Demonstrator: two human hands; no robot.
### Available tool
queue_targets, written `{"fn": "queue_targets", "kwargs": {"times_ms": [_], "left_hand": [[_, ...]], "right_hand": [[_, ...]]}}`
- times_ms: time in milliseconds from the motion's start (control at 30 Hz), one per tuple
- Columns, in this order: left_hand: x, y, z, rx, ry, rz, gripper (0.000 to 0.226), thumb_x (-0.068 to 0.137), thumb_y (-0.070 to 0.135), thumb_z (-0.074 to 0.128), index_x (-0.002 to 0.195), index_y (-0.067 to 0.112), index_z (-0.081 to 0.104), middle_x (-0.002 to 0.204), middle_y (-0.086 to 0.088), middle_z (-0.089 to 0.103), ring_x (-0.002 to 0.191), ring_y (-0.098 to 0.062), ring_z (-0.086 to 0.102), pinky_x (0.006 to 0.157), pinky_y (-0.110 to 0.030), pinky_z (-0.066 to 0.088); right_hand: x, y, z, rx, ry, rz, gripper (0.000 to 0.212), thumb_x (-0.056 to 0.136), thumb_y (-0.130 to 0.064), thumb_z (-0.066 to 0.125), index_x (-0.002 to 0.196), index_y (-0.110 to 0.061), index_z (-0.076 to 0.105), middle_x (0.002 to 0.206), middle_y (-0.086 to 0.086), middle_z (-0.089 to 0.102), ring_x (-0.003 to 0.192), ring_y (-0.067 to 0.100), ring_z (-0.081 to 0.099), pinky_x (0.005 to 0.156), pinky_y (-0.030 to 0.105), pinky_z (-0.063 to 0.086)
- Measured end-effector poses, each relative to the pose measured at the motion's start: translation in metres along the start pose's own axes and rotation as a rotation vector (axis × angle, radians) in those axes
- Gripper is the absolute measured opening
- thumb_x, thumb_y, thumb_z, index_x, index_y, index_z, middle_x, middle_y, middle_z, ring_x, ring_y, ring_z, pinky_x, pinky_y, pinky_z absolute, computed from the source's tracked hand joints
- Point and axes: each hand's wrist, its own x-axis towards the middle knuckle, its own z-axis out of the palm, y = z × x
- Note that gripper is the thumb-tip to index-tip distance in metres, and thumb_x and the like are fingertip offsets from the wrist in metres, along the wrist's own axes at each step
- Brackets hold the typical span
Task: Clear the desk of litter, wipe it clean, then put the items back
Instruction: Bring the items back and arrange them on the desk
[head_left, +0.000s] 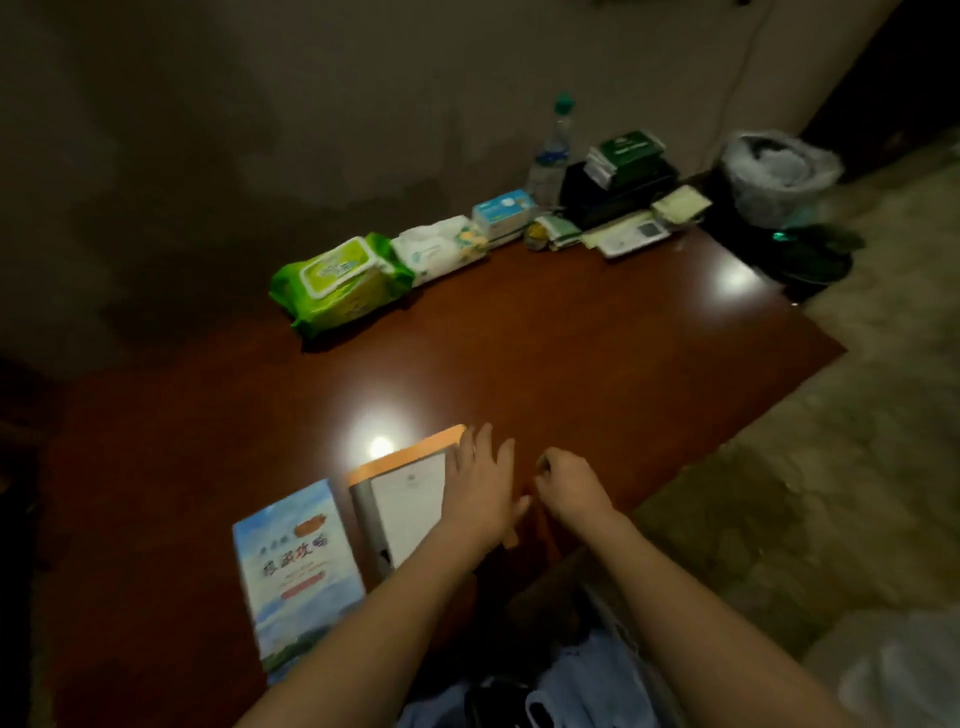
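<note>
My left hand (480, 478) lies flat with straight fingers on the right part of a white box with an orange edge (405, 493), near the front of the dark red desk (571, 353). Just to its right, my right hand (566, 480) hovers at the desk's front edge with its fingers curled; whether it pinches something small is not clear. A blue booklet with a sky picture (296, 571) lies left of the box. A lamp's glare (379, 447) reflects off the desk beside the box.
Along the wall stand a green wet-wipe pack (343, 278), a white tissue pack (441, 247), a small blue-white box (504, 213), a water bottle (553, 150), a stack of dark boxes (618, 182) and papers (628, 236). A lined bin (779, 176) stands past the desk's right end.
</note>
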Motion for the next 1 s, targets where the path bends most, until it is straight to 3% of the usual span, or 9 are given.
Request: {"fn": "queue_targets", "kwargs": {"times_ms": [167,433,600,833,1000], "left_hand": [[0.032,0.111,0.003,0.065,-0.037,0.278,0.052,0.093,0.039,0.050,0.140,0.020,0.035,0.152,-0.008,0.023,0.142,-0.030,0.013,0.115,-0.048,0.016],[0.017,0.338,0.048,0.227,-0.029,0.629,0.052,0.092,0.039,0.051,0.138,0.019,0.039,0.145,-0.006,0.035,0.136,-0.026,0.027,0.111,-0.042,0.028],[-0.018,0.461,0.095,0.342,-0.127,0.881,0.051,0.091,0.038,0.051,0.136,0.018,0.039,0.141,-0.006,0.039,0.131,-0.025,0.032,0.105,-0.040,0.032],[-0.082,0.588,0.163,0.498,-0.294,1.257,0.050,0.093,0.040,0.048,0.138,0.019,0.037,0.144,-0.006,0.039,0.132,-0.026,0.034,0.107,-0.040,0.031],[-0.121,0.662,0.207,0.541,-0.322,1.499,0.051,0.094,0.042,0.048,0.139,0.020,0.037,0.145,-0.004,0.038,0.133,-0.023,0.033,0.106,-0.038,0.033]], "right_hand": [[-0.034,0.101,-0.063,0.047,0.203,0.178,0.017,0.096,-0.016,0.050,0.111,-0.012,0.057,0.115,0.005,0.060,0.104,0.020,0.059,0.089,0.030,0.049],[-0.148,0.296,-0.114,0.149,0.396,0.537,0.019,0.093,-0.015,0.047,0.108,-0.006,0.056,0.115,0.015,0.061,0.109,0.031,0.057,0.086,0.034,0.045],[-0.232,0.395,-0.124,0.333,0.547,0.735,0.021,0.095,-0.018,0.046,0.105,-0.004,0.058,0.110,0.017,0.062,0.106,0.034,0.059,0.085,0.037,0.046],[-0.346,0.484,-0.111,0.533,0.829,1.082,0.027,0.094,-0.016,0.049,0.119,-0.007,0.055,0.120,0.011,0.058,0.110,0.026,0.055,0.087,0.032,0.044],[-0.391,0.521,-0.083,0.707,0.871,1.317,0.028,0.095,-0.020,0.049,0.120,-0.010,0.054,0.123,0.008,0.058,0.112,0.023,0.054,0.090,0.029,0.041]]}}
